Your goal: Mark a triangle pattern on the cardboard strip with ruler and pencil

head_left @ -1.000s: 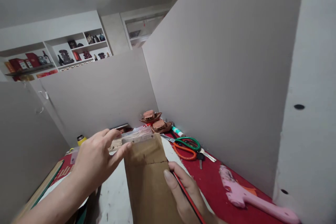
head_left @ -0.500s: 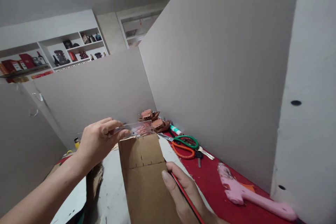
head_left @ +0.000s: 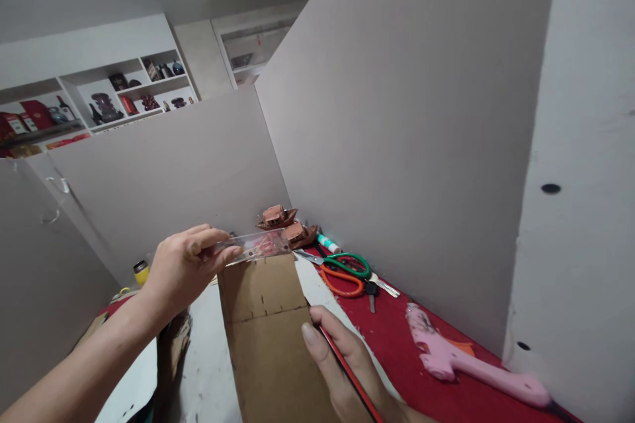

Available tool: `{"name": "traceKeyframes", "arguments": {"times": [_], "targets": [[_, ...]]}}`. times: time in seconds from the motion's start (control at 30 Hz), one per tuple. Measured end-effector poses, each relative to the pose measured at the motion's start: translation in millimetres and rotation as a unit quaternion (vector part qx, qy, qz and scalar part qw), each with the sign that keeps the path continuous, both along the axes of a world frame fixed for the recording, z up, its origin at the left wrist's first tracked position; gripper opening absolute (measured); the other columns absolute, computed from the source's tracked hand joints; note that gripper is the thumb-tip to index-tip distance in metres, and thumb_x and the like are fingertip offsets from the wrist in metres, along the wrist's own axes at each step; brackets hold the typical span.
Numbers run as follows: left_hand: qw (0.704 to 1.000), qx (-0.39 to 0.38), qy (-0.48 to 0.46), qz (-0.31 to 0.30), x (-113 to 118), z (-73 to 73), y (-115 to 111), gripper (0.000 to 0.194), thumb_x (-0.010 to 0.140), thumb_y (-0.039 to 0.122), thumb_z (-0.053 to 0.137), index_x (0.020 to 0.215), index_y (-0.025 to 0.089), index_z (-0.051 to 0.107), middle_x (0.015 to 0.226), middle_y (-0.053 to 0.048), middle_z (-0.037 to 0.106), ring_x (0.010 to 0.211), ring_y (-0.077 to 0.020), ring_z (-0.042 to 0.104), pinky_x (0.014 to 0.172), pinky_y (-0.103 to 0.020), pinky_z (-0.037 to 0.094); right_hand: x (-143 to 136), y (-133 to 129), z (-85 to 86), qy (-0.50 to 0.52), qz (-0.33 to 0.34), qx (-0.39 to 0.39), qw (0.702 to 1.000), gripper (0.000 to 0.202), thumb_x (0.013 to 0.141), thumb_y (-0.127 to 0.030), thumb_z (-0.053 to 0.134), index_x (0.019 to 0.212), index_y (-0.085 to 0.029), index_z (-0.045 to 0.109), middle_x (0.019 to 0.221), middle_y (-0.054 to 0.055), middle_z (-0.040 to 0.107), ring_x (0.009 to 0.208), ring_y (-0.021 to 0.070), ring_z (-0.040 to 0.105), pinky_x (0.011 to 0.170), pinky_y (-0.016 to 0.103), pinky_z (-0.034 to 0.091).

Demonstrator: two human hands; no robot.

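A clear ruler (head_left: 265, 246) is pinched between the thumb and fingers of my left hand (head_left: 196, 258), near the far end of a brown cardboard strip (head_left: 272, 357). Dark pencil lines and short tick marks cross the strip. My right hand (head_left: 340, 357) is closed around a red and black pencil (head_left: 347, 367), its fingertips by the strip's right edge. The pencil's point is mostly hidden by the fingers. Under the strip lies a white board (head_left: 206, 344).
Scissors (head_left: 347, 274) with green and orange handles lie right of the strip beside keys (head_left: 380, 287). A pink glue gun (head_left: 466, 360) rests on the red cloth (head_left: 387, 344). Two small brown model boats (head_left: 300, 234) stand at the back. Grey panels (head_left: 397, 145) rise behind.
The whole view has shifted slightly, so things appear a little further left. Both hands keep their holds, the left on the ruler and the right on the pencil.
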State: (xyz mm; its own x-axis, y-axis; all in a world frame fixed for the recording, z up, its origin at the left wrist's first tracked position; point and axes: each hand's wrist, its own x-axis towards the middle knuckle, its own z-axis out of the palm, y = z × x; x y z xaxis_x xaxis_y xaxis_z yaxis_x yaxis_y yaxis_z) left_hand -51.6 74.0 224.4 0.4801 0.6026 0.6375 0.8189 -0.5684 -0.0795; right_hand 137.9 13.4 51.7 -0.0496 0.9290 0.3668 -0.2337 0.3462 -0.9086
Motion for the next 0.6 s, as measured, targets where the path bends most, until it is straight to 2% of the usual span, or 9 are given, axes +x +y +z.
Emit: {"name": "traceKeyframes", "arguments": {"times": [0.23,0.4,0.6], "targets": [[1.0,-0.008,-0.004,0.005,0.4,-0.3,0.4,0.028,0.088,0.045,0.059,0.081,0.021,0.072,0.063,0.002,0.055,0.051,-0.0098,0.041,0.05,-0.024,0.033,1.6,-0.7,0.8,-0.025,-0.019,0.012,0.999,0.04,0.094,-0.058,0.047,0.078,-0.022,0.053,0.066,-0.003,0.048,0.06,0.0136,0.042,0.057,0.025,0.037],[1.0,-0.01,0.0,0.003,0.6,-0.5,1.4,0.031,0.088,0.048,0.06,0.081,0.02,0.073,0.065,0.002,0.057,0.053,-0.0101,0.043,0.052,-0.024,0.033,-2.0,-2.5,1.5,-0.028,-0.051,0.006,0.998,0.042,0.094,-0.06,0.046,0.075,-0.023,0.053,0.064,-0.004,0.043,0.059,0.0136,0.04,0.056,0.026,0.036],[1.0,-0.015,-0.003,0.006,-0.1,-2.7,1.5,0.029,0.089,0.045,0.06,0.082,0.02,0.073,0.064,0.002,0.056,0.055,-0.0104,0.045,0.054,-0.024,0.034,-2.8,-3.9,4.3,-0.008,-0.052,0.009,0.999,0.042,0.089,-0.064,0.051,0.075,-0.025,0.056,0.064,-0.001,0.055,0.059,0.0166,0.048,0.057,0.027,0.043]]}}
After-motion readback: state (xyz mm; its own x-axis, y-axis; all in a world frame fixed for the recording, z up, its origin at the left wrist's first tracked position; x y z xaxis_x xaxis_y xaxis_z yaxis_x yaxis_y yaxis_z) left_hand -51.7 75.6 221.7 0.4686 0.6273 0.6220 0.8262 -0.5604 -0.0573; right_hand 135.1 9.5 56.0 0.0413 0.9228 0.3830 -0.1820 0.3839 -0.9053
